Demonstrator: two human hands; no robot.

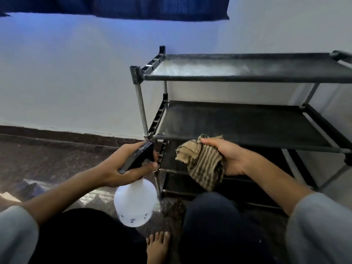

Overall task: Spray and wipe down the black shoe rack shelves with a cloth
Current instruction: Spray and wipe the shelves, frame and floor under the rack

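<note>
A black shoe rack with metal posts stands against the white wall, its empty fabric shelves stacked one above another. The top shelf looks pale and dusty or wet at its left part. My left hand grips the black trigger head of a white spray bottle, held just left of the rack's front left post at the level of the lower shelves. My right hand holds a crumpled brown striped cloth in front of the second shelf.
The floor is dark speckled stone with a dark skirting along the wall. A blue curtain hangs at the top. My knees and a bare foot are right in front of the rack. Some papers or fabric lie at the lower left.
</note>
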